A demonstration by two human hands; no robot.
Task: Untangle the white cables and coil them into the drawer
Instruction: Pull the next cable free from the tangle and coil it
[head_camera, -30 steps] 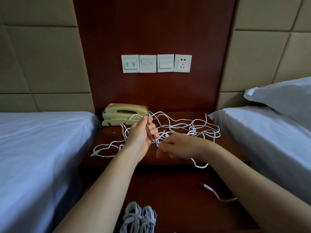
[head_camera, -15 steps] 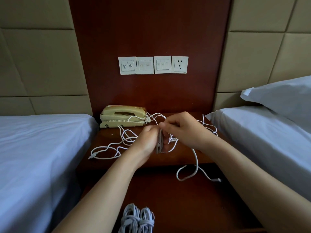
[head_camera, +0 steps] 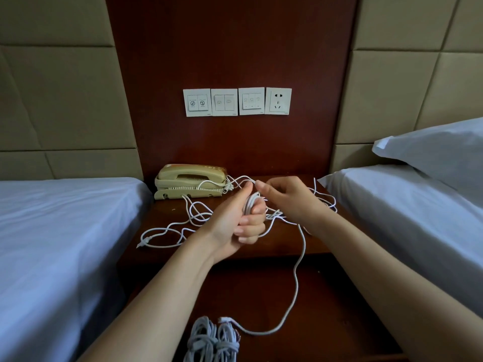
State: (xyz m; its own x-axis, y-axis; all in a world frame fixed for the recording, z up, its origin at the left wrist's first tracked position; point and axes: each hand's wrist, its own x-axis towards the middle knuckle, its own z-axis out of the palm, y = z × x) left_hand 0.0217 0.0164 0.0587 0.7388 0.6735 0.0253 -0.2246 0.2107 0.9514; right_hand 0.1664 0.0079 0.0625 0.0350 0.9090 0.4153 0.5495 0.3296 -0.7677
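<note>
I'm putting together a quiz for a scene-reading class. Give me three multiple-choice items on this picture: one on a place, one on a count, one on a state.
1. Where is the phone?
A. on the floor
B. at the back left of the nightstand
C. on a bed

2. How many coiled bundles lie in the drawer?
A. two
B. four
C. none

3. What is the left hand doing?
A. lying flat and open
B. lifting the handset
C. gripping a coil of white cable

Answers:
1 B: it stands against the wall panel at the top's left rear.
2 A: two bundles lie side by side.
3 C: its fingers curl round white loops.
</note>
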